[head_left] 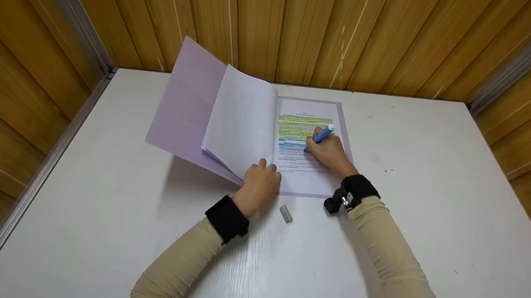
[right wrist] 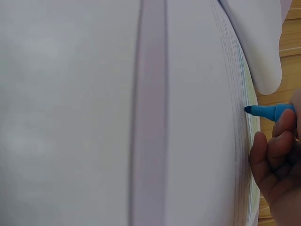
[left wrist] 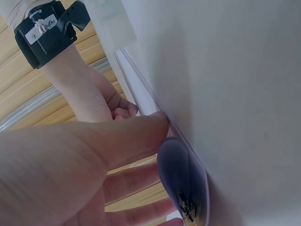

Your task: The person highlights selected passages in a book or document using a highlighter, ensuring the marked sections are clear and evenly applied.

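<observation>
Looking down from the head camera, the right hand (head_left: 332, 154) grips a blue highlighter (head_left: 322, 135) with its tip on a printed page (head_left: 308, 170) already banded green and blue. That page lies in an open lilac folder (head_left: 180, 102) on the white table (head_left: 428, 200). The left hand (head_left: 260, 182) rests fingers-down at the lower corner of the turned-back pages (head_left: 242, 120), fingers loosely bent and holding nothing. A small grey cap (head_left: 286, 213) lies on the table between the two wrists.

At the left wrist camera, the left hand's fingers (left wrist: 136, 181) lie straight against the paper edge, with the folder's corner (left wrist: 181, 183) curling just beside them.

From the right wrist camera, the highlighter tip (right wrist: 248, 110) touches the sheet, pinched by curled fingers (right wrist: 275, 155).

Doing this stroke well, I judge, means keeping the tip flat along the text line, drawing it steadily sideways, and pressing the turned pages down so they do not spring back over the sheet.
</observation>
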